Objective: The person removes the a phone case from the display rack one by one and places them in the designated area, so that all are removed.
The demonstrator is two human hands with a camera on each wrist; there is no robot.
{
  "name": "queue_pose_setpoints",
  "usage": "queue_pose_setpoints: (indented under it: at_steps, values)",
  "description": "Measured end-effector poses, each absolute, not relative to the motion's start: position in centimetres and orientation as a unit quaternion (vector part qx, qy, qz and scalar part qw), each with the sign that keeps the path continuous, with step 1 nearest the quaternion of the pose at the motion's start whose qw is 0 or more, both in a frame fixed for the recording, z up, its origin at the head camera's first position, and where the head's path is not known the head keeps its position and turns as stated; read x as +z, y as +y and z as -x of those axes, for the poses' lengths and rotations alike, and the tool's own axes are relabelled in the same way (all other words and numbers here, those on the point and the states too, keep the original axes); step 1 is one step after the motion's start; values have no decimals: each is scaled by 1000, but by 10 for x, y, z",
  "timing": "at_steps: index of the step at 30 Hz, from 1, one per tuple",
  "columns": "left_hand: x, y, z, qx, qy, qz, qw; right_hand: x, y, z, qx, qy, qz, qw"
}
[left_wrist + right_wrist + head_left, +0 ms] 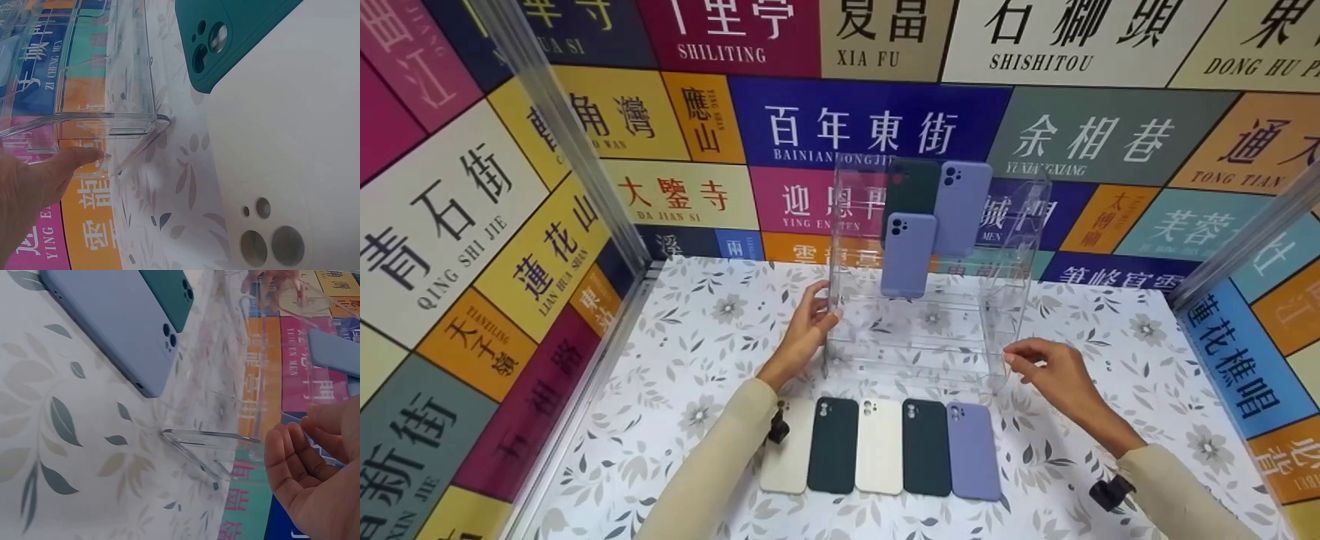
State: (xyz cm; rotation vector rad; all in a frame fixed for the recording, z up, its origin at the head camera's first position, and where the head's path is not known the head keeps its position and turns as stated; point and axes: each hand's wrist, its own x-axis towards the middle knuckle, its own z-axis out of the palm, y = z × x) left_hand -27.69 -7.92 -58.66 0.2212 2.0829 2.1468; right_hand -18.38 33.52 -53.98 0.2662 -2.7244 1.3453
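Note:
A clear acrylic display rack [934, 337] stands on the table, holding a dark green phone case [911, 184], a lavender phone case [966, 210] and a lower lavender phone case [908, 256]. My left hand [808, 324] holds the rack's left side; the left wrist view shows its thumb [84, 156] straight along the panel. At the lower right edge, my right hand [1054, 373] has thumb and forefinger close together on the rack, its other fingers curled in the right wrist view. How firmly either hand grips is unclear through the transparent plastic.
Several phone cases lie in a row before the rack: cream [879, 446], dark green [832, 446] and lavender [975, 454]. A leaf-patterned cloth [1110, 360] covers the table. Clear panels with metal edging flank the sides; a wall of colourful signs [870, 124] rises behind.

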Motion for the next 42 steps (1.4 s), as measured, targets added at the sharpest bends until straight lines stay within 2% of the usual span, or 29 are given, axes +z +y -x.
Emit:
queue_pose_setpoints:
  at_steps: [23, 42]
  values:
    - [-584, -78, 280, 711, 695, -83, 66, -484, 336, 222, 414, -899, -91, 108]
    - [-588, -79, 277, 712, 695, -82, 61, -457, 308, 255, 418, -893, -118, 120]
